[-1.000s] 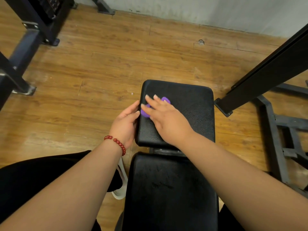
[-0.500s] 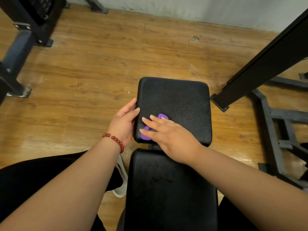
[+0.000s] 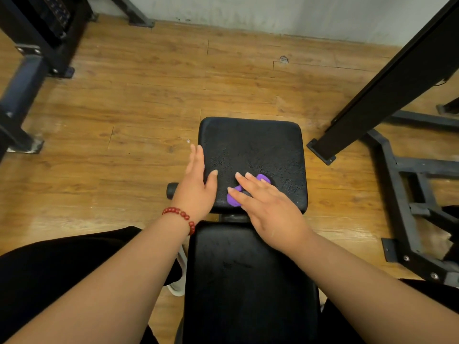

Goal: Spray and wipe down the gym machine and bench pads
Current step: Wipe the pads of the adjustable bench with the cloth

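Though mostly hidden under flat fingers (image 3: 250, 185) of the right hand (image 3: 272, 211), purple cloth (image 3: 264, 179) on seat pad (image 3: 250, 142); left hand (image 3: 197, 192) straight-fingered alongside.

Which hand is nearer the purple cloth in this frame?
Right. The right hand lies flat on the purple cloth, fingers covering most of it. The left hand rests against the left edge of the front pad, beside the cloth and apart from it.

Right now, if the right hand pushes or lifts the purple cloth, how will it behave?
Probably floppy: the purple cloth shows as crumpled lumps around the right hand. Likely light, since it hides under flat fingers. It may drag on the textured seat pad.
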